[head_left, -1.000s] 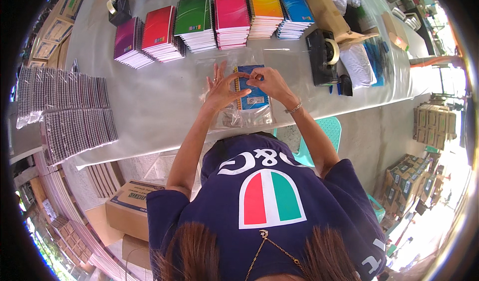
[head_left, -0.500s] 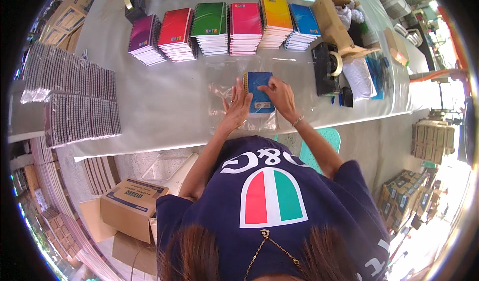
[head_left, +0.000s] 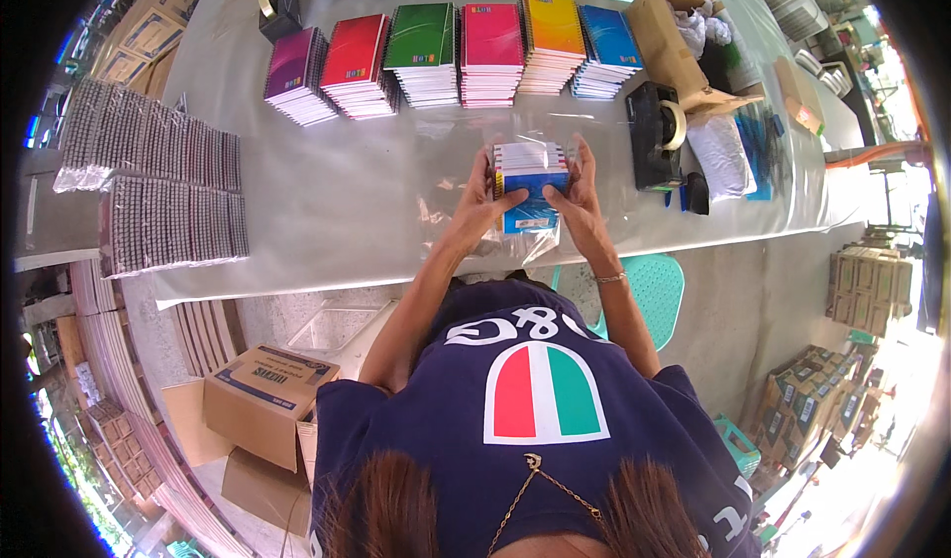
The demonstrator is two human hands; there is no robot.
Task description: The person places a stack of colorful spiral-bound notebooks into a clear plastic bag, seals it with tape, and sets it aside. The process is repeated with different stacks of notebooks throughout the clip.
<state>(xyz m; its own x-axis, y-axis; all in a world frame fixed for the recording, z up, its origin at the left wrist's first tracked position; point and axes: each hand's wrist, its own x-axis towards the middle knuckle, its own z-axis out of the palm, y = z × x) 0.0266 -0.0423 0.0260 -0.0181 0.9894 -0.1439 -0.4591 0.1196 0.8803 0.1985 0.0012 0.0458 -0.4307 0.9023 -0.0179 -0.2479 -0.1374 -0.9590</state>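
Pointing lengthwise away, the tilted notebook stack (head_left: 533,182) shows page edges (head_left: 530,155).

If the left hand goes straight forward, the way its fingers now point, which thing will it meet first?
Most likely the pink stack, which stands ahead of the left hand. The hand's height is unclear from this one view, so it might pass above.
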